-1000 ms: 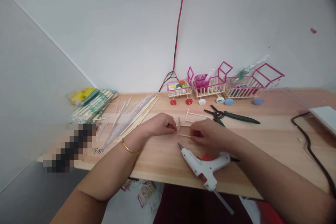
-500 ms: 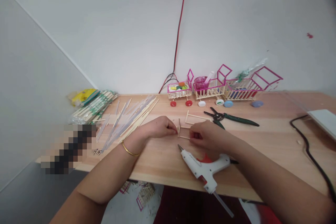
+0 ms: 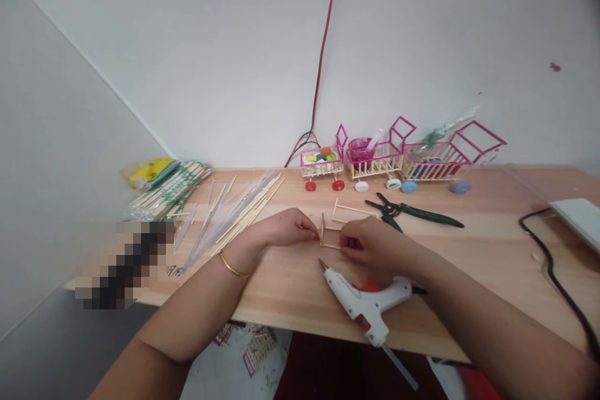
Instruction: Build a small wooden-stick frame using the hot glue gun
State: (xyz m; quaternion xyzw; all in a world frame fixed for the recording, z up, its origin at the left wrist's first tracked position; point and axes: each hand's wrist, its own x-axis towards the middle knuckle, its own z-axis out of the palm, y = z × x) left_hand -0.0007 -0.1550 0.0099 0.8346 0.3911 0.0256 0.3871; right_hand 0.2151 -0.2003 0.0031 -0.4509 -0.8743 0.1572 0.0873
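Observation:
A small frame of thin wooden sticks [image 3: 332, 246] stands on the table between my two hands. My left hand [image 3: 293, 228] pinches its left end, close to the short upright stick. My right hand [image 3: 372, 244] is closed around the right ends of the two long sticks, hiding them. A white hot glue gun [image 3: 359, 300] lies just below my hands, nozzle toward the frame, a clear glue stick out of its back. Behind my right hand lies a second stick frame [image 3: 351, 208], beside green-handled pruning shears [image 3: 415, 212].
Three small stick carts [image 3: 323, 165] with pink trim and round wheels stand along the wall. Loose wooden sticks [image 3: 255, 206] and clear glue sticks lie left, near a bag of sticks [image 3: 175, 187]. A black cable [image 3: 546, 256] and a white device [image 3: 581, 219] are at right.
Almost nothing differs. The whole view has shifted very slightly, while both hands keep their hold at the stick frame.

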